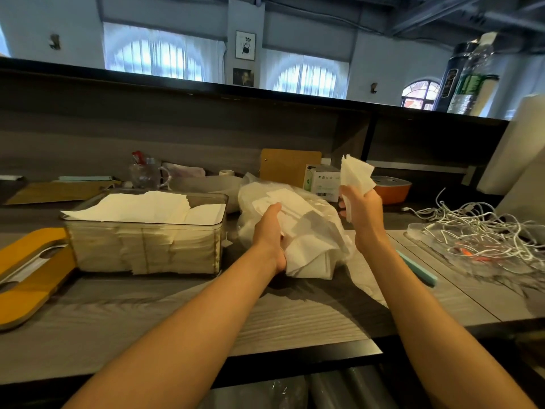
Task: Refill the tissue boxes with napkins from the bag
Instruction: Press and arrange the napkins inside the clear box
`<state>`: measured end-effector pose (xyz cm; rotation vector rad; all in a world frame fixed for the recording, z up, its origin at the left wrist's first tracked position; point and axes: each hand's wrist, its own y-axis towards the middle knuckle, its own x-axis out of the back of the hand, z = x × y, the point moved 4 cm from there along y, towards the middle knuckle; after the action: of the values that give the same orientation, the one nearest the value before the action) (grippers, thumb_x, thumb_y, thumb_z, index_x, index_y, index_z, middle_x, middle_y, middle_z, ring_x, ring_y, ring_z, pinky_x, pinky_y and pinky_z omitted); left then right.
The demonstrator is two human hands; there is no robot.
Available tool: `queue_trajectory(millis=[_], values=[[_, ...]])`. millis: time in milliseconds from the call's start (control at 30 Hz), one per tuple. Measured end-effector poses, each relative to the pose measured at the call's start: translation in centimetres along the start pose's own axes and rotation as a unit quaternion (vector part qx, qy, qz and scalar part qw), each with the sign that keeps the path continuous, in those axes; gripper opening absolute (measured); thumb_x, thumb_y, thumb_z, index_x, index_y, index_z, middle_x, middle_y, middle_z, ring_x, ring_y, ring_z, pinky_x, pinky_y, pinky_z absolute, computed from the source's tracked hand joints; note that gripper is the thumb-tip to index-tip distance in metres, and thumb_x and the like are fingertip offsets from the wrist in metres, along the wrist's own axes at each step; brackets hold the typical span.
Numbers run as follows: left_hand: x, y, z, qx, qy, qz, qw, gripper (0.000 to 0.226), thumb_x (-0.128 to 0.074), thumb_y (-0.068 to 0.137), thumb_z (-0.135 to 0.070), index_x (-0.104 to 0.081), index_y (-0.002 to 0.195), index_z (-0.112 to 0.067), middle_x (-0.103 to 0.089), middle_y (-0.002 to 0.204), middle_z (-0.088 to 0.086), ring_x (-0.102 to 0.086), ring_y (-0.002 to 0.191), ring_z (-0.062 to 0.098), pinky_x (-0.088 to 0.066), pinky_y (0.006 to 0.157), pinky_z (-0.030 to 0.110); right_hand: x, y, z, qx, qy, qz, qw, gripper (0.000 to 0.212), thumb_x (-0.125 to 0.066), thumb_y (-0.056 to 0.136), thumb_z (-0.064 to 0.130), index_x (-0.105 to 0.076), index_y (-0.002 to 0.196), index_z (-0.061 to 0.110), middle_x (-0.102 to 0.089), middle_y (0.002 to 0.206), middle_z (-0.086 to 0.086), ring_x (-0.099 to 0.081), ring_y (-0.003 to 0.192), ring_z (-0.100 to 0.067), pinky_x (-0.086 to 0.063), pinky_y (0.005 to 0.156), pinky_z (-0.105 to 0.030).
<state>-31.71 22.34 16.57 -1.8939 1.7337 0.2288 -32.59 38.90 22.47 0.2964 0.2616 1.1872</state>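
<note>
A clear plastic tissue box (141, 249) stands open at the left of the counter, packed with white napkins that stick up over its rim. Its orange-and-grey lid (29, 278) lies flat to its left. A thin clear plastic bag (318, 225) of white napkins sits at the centre. My left hand (269, 231) grips the bag's left side and the napkins in it. My right hand (361, 208) is raised to the right of the bag, shut on a small bunch of white napkins (354, 175) held upright.
A tangle of white cables (477, 228) on a clear tray fills the right. An orange-based box (390, 187), a small white carton (323, 184), a wooden board (289, 165) and a clear mug (146, 174) stand along the back wall. A teal strip (418, 268) lies beside my right forearm.
</note>
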Motion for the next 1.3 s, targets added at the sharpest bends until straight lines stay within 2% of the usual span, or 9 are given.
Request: queue_trajectory(millis=[167,333,433,500,600,767,967,1167,1300], values=[[-0.6,-0.2,0.4,0.003,0.013,0.054,0.998,0.047,-0.052,0.093,-0.057,-0.066,0.115,-0.018,-0.069,0.1,0.009,-0.063,0.088,0.025,-0.053,0.074,0.035,-2.5,-1.6,0.4,0.065,-0.127,0.168,0.975,0.033,-0.065,0.092,0.022,-0.052,0.122,0.023,-0.06,0.107,0.006,-0.06,0.099,-0.011,-0.053,0.082,-0.027],[-1.0,-0.6,0.4,-0.013,0.059,0.076,0.995,0.055,-0.047,0.092,-0.065,-0.066,0.122,-0.023,-0.072,0.109,0.009,-0.067,0.099,0.025,-0.055,0.074,0.034,-3.3,-2.6,-0.2,0.033,-0.231,0.253,0.939,0.016,-0.057,0.095,0.041,-0.06,0.099,0.026,-0.064,0.089,0.006,-0.061,0.081,-0.01,-0.044,0.066,-0.017],[-0.9,-1.0,0.2,-0.032,0.102,0.069,0.992,0.043,-0.055,0.091,-0.06,-0.064,0.117,-0.026,-0.07,0.102,0.002,-0.065,0.092,0.017,-0.051,0.066,0.027,-3.5,-2.9,0.0,0.022,-0.192,0.27,0.943,0.049,-0.031,0.103,0.048,-0.055,0.13,0.015,-0.058,0.123,-0.002,-0.056,0.112,-0.02,-0.04,0.092,-0.026],[-1.2,-1.1,0.2,-0.046,0.124,0.072,0.989,0.05,-0.064,0.086,-0.059,-0.062,0.123,-0.025,-0.07,0.108,0.003,-0.066,0.098,0.021,-0.055,0.075,0.033,-3.5,-2.8,-0.5,-0.027,-0.124,0.245,0.961,0.046,-0.024,0.104,0.048,-0.052,0.132,0.024,-0.05,0.138,0.0,-0.049,0.124,-0.02,-0.036,0.107,-0.036],[-1.3,-0.7,0.3,-0.055,0.117,0.069,0.989,0.057,-0.073,0.081,-0.054,-0.06,0.127,-0.023,-0.071,0.111,0.005,-0.068,0.101,0.026,-0.058,0.084,0.041,-2.8,-1.9,-0.5,-0.019,-0.093,0.149,0.984,0.024,-0.043,0.103,0.026,-0.063,0.096,0.013,-0.065,0.107,-0.008,-0.06,0.094,-0.02,-0.047,0.085,-0.033],[-1.3,-0.3,0.5,-0.054,0.102,0.08,0.99,0.046,-0.075,0.085,-0.04,-0.06,0.124,-0.02,-0.073,0.106,0.007,-0.07,0.093,0.025,-0.058,0.068,0.035,-2.4,-1.6,-0.5,0.048,-0.097,0.141,0.984,0.022,-0.064,0.093,0.021,-0.067,0.114,0.023,-0.069,0.102,0.006,-0.066,0.092,-0.01,-0.056,0.076,-0.025],[-0.9,0.2,0.6,-0.053,0.089,0.058,0.993,0.044,-0.075,0.086,-0.033,-0.057,0.123,-0.021,-0.071,0.107,0.008,-0.069,0.093,0.027,-0.06,0.074,0.04,-2.7,-1.1,-0.8,0.004,-0.075,0.205,0.976,0.022,-0.047,0.103,0.02,-0.067,0.112,0.019,-0.068,0.105,-0.002,-0.066,0.097,-0.019,-0.056,0.078,-0.028],[1.0,1.9,0.1,-0.089,0.062,-0.003,0.994,0.05,-0.077,0.083,-0.031,-0.057,0.128,-0.021,-0.068,0.117,0.008,-0.067,0.101,0.03,-0.057,0.088,0.05,1.1,0.9,-0.3,0.029,-0.047,0.052,0.997,0.023,-0.044,0.103,0.028,-0.065,0.101,0.021,-0.066,0.096,0.007,-0.061,0.096,-0.012,-0.048,0.085,-0.029],[0.9,1.8,0.1,-0.118,0.071,-0.002,0.991,0.04,-0.074,0.087,-0.029,-0.06,0.124,-0.021,-0.069,0.116,0.006,-0.066,0.103,0.028,-0.057,0.087,0.046,3.4,0.2,-2.1,-0.016,-0.128,0.07,0.989,0.028,-0.042,0.103,0.034,-0.066,0.104,0.021,-0.068,0.109,-0.001,-0.059,0.107,-0.019,-0.045,0.09,-0.033]])
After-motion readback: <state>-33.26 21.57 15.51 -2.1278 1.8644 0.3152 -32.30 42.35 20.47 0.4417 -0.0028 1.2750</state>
